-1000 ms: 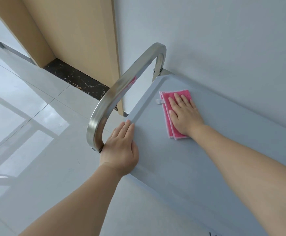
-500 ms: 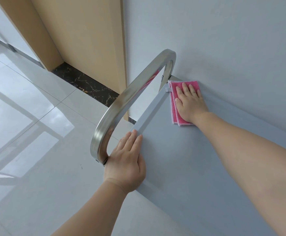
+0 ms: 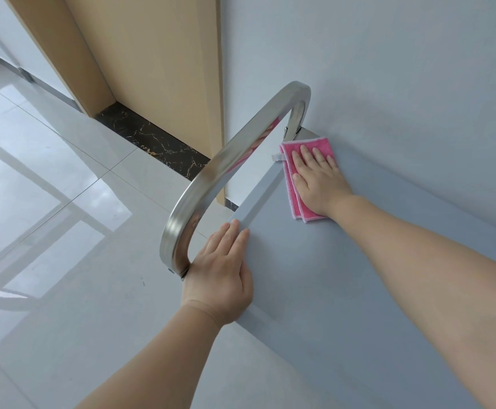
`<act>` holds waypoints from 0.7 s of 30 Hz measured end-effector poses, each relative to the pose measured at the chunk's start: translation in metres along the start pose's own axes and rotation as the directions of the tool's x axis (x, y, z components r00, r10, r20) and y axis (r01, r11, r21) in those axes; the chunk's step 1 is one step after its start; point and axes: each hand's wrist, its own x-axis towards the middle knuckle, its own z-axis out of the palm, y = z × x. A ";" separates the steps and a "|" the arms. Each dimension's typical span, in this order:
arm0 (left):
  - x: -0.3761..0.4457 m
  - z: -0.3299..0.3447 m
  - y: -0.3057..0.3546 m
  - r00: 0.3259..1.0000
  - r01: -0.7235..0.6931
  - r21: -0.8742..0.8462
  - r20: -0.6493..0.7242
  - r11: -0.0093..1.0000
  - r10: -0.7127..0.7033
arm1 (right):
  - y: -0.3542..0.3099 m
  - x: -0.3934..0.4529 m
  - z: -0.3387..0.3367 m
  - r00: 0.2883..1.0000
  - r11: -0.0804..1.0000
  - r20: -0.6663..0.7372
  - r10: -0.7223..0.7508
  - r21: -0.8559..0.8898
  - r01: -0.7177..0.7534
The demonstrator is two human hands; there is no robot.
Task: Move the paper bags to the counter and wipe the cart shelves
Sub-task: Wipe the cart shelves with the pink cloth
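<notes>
The right hand [image 3: 317,184] lies flat, palm down, with its fingers straight and close together, pressing on a folded pink cloth [image 3: 297,202]. It is not gripping the cloth, only pushing down on it. The cloth sits on the flat grey cart shelf [image 3: 344,284], in the far corner next to the wall and just by the foot of the shiny curved metal handle [image 3: 235,172]. The left hand [image 3: 221,278] rests open on the near edge of the shelf, fingers straight and together, touching the other foot of the handle. A small white tag [image 3: 277,157] sticks out of the cloth; no words can be read on it. Both arms are bare and stretched forward.
</notes>
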 end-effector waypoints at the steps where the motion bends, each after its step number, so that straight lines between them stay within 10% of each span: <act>1: 0.000 0.000 0.000 1.000 -0.003 -0.001 -0.002 1.000 0.003 | -0.003 -0.004 0.002 1.000 1.000 -0.002 -0.013 -0.001 0.013; 21: -0.031 -0.003 -0.013 0.981 -0.185 -0.175 -0.094 0.967 0.170 | -0.044 -0.063 0.017 0.984 0.984 0.001 -0.177 -0.015 0.177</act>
